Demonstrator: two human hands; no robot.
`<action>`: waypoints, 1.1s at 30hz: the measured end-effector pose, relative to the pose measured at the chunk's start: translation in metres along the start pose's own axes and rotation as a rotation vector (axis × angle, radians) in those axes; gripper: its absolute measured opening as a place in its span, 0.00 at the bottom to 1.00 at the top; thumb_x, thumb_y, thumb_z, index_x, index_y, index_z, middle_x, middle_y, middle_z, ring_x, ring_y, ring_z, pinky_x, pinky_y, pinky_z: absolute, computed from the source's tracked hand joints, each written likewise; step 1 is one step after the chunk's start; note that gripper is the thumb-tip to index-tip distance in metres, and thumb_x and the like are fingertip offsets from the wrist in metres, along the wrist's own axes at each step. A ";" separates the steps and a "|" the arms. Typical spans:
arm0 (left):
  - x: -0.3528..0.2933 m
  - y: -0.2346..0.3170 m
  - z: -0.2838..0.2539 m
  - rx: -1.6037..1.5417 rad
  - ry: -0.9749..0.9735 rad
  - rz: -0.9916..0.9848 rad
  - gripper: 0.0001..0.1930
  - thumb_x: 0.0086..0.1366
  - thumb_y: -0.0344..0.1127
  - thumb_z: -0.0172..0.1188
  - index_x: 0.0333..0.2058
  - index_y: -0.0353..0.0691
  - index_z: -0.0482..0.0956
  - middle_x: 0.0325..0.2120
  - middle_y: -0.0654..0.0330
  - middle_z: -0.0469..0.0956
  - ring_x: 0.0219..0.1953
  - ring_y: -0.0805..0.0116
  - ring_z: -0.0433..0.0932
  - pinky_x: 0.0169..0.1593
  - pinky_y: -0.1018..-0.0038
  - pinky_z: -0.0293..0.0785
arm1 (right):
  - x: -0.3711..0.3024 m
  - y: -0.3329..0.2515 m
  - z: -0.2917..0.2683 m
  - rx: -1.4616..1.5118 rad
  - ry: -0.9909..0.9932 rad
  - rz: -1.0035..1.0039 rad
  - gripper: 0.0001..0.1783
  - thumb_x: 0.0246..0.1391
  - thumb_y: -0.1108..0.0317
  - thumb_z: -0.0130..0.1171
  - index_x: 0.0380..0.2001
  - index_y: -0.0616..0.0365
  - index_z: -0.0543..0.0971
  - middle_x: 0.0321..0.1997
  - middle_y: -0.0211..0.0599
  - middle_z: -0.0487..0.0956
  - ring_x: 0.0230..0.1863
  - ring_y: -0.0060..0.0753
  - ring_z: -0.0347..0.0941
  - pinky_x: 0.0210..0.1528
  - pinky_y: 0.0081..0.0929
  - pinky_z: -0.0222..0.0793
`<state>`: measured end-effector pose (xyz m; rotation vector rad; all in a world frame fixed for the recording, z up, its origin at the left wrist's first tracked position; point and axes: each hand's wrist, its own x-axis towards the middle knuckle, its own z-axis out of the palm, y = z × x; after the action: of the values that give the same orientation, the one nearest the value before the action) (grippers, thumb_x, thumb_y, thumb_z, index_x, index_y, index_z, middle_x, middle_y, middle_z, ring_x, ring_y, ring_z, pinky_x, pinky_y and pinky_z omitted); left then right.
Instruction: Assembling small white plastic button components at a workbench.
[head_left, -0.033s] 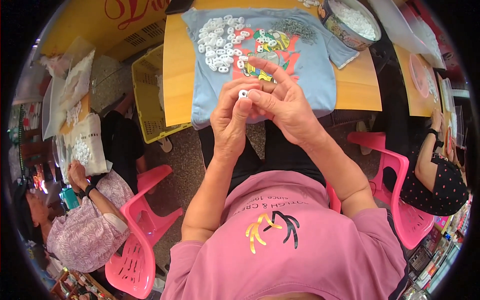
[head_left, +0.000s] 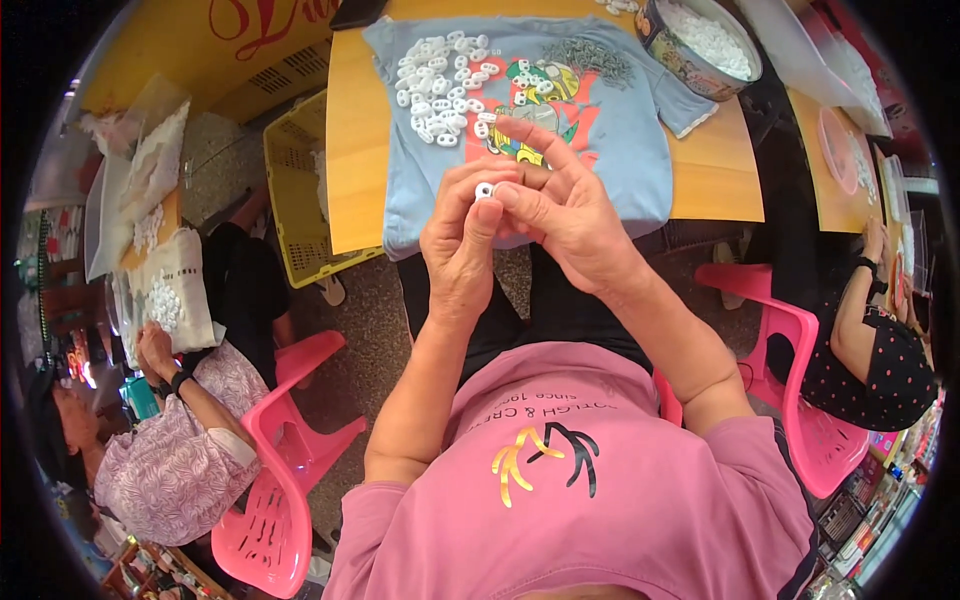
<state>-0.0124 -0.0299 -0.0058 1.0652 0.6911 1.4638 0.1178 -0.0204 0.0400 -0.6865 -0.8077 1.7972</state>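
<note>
Over the near edge of the table, both hands meet around a small white plastic piece [head_left: 484, 190] with a dark round hole. My left hand [head_left: 460, 235] is closed, pinching it between thumb and fingers. From the other side, the thumb of my right hand [head_left: 570, 215] presses at the piece, its index finger stretched out above; part of its grip is hidden. Beyond my hands, a heap of white two-holed plastic pieces [head_left: 440, 90] lies on a light blue T-shirt [head_left: 625, 170] spread over the table. A few similar pieces lie on the shirt's coloured print, beside a pile of small metal parts [head_left: 590, 60].
A round tub [head_left: 690, 75] full of white pieces stands at the table's back right. Left of the wooden table [head_left: 355, 150] is a yellow crate [head_left: 305, 235]. People sit at both sides on pink chairs [head_left: 270, 510], with white pieces before them.
The white piece and the fingertips around it have shifted very slightly. Both hands keep their grip.
</note>
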 end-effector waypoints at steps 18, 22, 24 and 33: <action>0.032 0.049 -0.102 0.615 0.362 0.055 0.16 0.66 0.30 0.59 0.51 0.30 0.74 0.41 0.59 0.76 0.41 0.76 0.75 0.48 0.78 0.71 | 0.047 -0.011 -0.075 -0.934 0.167 -0.253 0.12 0.61 0.68 0.56 0.45 0.61 0.80 0.32 0.26 0.79 0.29 0.14 0.69 0.31 0.17 0.66; 0.044 0.057 -0.158 1.126 0.450 0.191 0.24 0.63 0.34 0.63 0.57 0.33 0.70 0.53 0.53 0.71 0.54 0.63 0.71 0.57 0.70 0.66 | 0.065 -0.021 -0.086 -1.391 0.204 -0.414 0.09 0.57 0.69 0.59 0.40 0.57 0.82 0.30 0.31 0.78 0.26 0.20 0.70 0.30 0.21 0.66; 0.044 0.062 -0.150 1.247 0.475 0.201 0.24 0.63 0.35 0.63 0.57 0.34 0.70 0.55 0.52 0.69 0.56 0.61 0.70 0.58 0.68 0.64 | 0.073 -0.024 -0.092 -1.502 0.209 -0.458 0.08 0.55 0.68 0.60 0.39 0.55 0.83 0.30 0.32 0.78 0.27 0.26 0.72 0.32 0.24 0.68; 0.025 0.028 -0.065 0.974 0.223 0.260 0.17 0.63 0.29 0.60 0.50 0.34 0.75 0.49 0.53 0.73 0.53 0.62 0.72 0.55 0.70 0.68 | 0.100 -0.027 -0.088 -1.913 0.078 -0.536 0.08 0.52 0.61 0.63 0.34 0.48 0.83 0.33 0.32 0.76 0.36 0.42 0.76 0.38 0.38 0.72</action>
<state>-0.0817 -0.0014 -0.0020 1.7812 1.5589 1.4844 0.1665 0.0999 -0.0017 -1.4069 -2.2908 0.0357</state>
